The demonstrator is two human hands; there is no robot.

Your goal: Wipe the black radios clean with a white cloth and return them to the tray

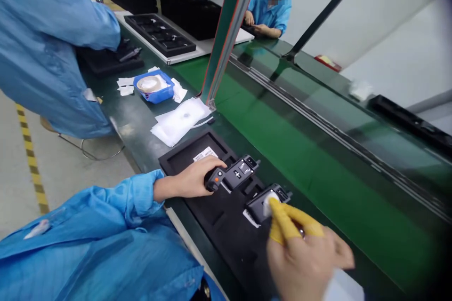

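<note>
My left hand (190, 179) is closed around one end of a black handheld device (233, 174) with an orange button, holding it just above a black foam tray (215, 216). My right hand (303, 256) wears yellow finger cots on two fingers. Its fingers pinch a small white wipe (270, 197) and press it onto a second black device (266, 202), which lies in the tray to the right of the first one. A white label (205, 153) sits in the tray's far pocket.
White cloths (180, 120) and a blue tray with a tape roll (153, 85) lie further along the bench. A co-worker in a blue coat (45, 47) stands at left. A green conveyor belt (318, 160) runs at right behind a slanted post (226, 33). Another person (270, 9) works at the far end.
</note>
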